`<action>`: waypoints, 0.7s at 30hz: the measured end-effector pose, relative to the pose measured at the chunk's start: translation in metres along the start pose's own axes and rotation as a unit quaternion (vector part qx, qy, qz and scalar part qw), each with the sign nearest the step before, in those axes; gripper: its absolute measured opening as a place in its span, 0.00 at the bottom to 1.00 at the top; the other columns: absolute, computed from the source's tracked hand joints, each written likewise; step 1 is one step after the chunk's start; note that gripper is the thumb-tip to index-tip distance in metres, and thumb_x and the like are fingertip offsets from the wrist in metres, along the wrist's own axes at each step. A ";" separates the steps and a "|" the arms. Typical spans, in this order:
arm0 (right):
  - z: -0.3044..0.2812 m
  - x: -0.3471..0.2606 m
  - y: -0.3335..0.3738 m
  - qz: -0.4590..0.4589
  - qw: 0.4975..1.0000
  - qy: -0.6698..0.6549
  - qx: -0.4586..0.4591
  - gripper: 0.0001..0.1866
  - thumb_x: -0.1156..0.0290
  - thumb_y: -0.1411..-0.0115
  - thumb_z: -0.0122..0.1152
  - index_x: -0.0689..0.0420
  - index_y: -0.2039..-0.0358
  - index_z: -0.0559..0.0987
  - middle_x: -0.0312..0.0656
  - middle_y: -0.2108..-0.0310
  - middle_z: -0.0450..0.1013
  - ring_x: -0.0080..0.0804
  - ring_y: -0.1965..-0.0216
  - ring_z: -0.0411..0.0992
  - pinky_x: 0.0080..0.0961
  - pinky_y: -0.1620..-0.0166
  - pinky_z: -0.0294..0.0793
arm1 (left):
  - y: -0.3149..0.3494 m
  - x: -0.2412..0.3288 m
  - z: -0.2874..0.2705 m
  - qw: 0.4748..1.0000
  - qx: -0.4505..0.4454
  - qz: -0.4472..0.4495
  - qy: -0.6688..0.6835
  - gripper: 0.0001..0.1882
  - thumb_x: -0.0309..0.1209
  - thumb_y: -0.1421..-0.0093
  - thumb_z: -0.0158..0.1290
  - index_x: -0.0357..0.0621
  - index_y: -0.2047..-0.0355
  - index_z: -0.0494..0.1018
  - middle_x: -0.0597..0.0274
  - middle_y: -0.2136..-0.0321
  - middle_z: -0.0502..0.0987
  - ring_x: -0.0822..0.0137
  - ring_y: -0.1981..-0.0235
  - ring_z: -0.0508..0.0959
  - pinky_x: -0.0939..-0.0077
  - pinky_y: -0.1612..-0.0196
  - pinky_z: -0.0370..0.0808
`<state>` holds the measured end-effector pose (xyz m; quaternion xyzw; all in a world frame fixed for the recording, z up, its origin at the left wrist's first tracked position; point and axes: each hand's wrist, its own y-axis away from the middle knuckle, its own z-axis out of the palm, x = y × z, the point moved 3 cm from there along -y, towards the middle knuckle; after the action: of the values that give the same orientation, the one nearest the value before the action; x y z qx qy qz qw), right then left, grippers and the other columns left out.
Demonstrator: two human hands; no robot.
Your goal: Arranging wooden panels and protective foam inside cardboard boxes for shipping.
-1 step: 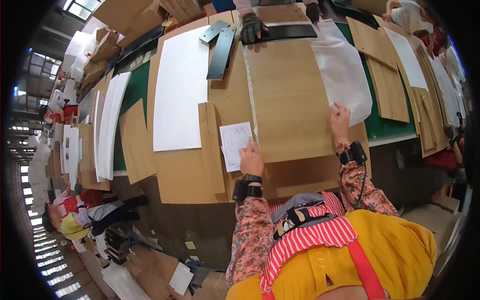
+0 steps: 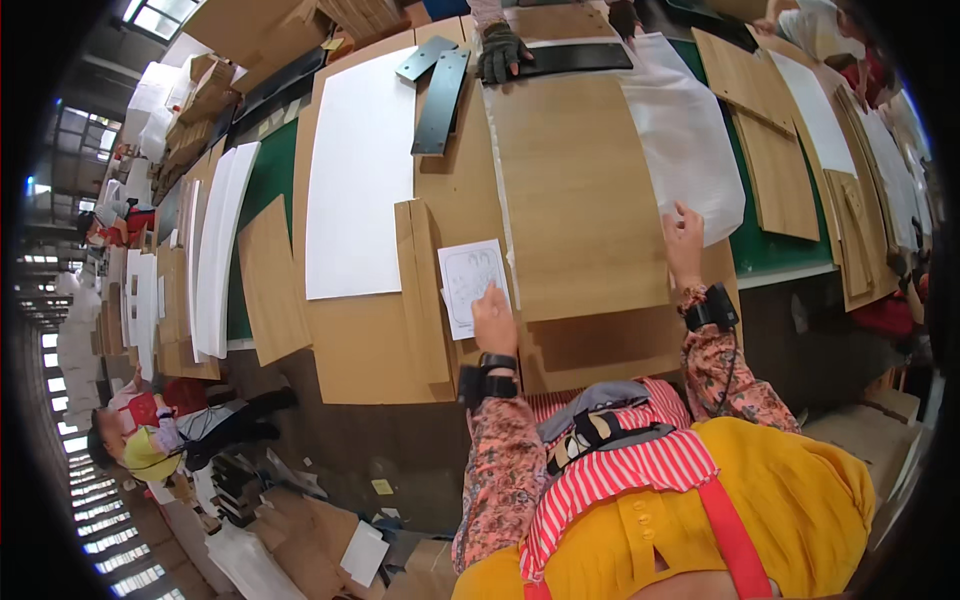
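A wood-grain panel point(image 2: 585, 200) lies lengthwise before me on white foam sheeting point(image 2: 690, 140), which spreads out past its right side. My left hand point(image 2: 493, 322) is at the right edge of a printed sheet point(image 2: 465, 270), left of the panel's near corner. Its fingers are drawn together; what they hold, if anything, is hidden. Beside the panel's right edge, over the foam, my right hand point(image 2: 684, 245) has curled fingers, and I cannot make out anything in them. Across the far end lies a black strip point(image 2: 575, 59), under a co-worker's gloved hand point(image 2: 503, 55).
Cardboard point(image 2: 370, 360) lies beneath the work. To the left are a white board point(image 2: 360, 180), a narrow wooden strip point(image 2: 420, 290) and dark drilled plates point(image 2: 441, 105). More wooden panels point(image 2: 775, 180) rest on the green surface at right. A person point(image 2: 150, 430) is at lower left.
My left hand has shifted slightly left and down, away from the panel's edge toward the printed sheet. My right hand has moved a little lower, its fingers more curled.
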<state>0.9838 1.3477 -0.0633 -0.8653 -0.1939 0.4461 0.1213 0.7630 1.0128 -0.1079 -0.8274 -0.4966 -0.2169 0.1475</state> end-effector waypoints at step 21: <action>-0.022 0.037 0.060 0.096 0.970 -0.149 -0.166 0.17 0.72 0.35 0.60 0.64 0.47 0.78 0.41 0.59 0.72 0.29 0.63 0.71 0.24 0.57 0.72 | 0.042 0.036 -0.007 0.963 0.043 0.053 0.259 0.23 0.23 0.45 0.66 0.39 0.47 0.79 0.57 0.69 0.77 0.65 0.67 0.79 0.73 0.62 0.76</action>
<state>1.0352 1.3095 -0.1010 -0.8117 -0.1974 0.5411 -0.0970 0.8135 1.0175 -0.0848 -0.7608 -0.4059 -0.3944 0.3176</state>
